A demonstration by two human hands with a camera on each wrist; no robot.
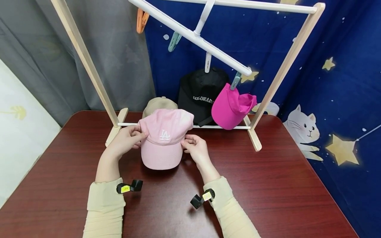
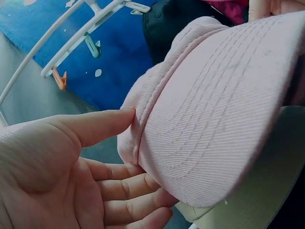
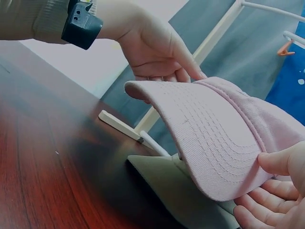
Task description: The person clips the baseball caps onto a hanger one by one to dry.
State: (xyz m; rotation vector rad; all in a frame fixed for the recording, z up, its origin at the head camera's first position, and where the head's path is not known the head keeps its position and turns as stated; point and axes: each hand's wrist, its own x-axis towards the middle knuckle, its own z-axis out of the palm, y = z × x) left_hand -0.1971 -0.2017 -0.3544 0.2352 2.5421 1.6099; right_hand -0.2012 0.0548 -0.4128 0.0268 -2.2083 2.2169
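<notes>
Both hands hold a light pink baseball cap (image 1: 162, 153) with white "LA" letters, one at each side, its brim toward me. My left hand (image 1: 125, 140) pinches the cap's left edge, thumb on the front and fingers behind it, as the left wrist view shows. The right hand (image 1: 196, 148) grips the opposite side near the brim with thumb and fingers. Behind and beneath the pink cap is a beige cap (image 1: 159, 104), mostly hidden; its brim (image 3: 167, 183) shows below in the right wrist view.
A wooden rack (image 1: 285, 69) stands on the dark red table (image 1: 268, 185). From it hangs a tilted white hanger bar (image 1: 190, 34) with orange, green and white clips. A magenta visor cap (image 1: 227, 107) hangs from the end clip, in front of a black cap (image 1: 205, 89).
</notes>
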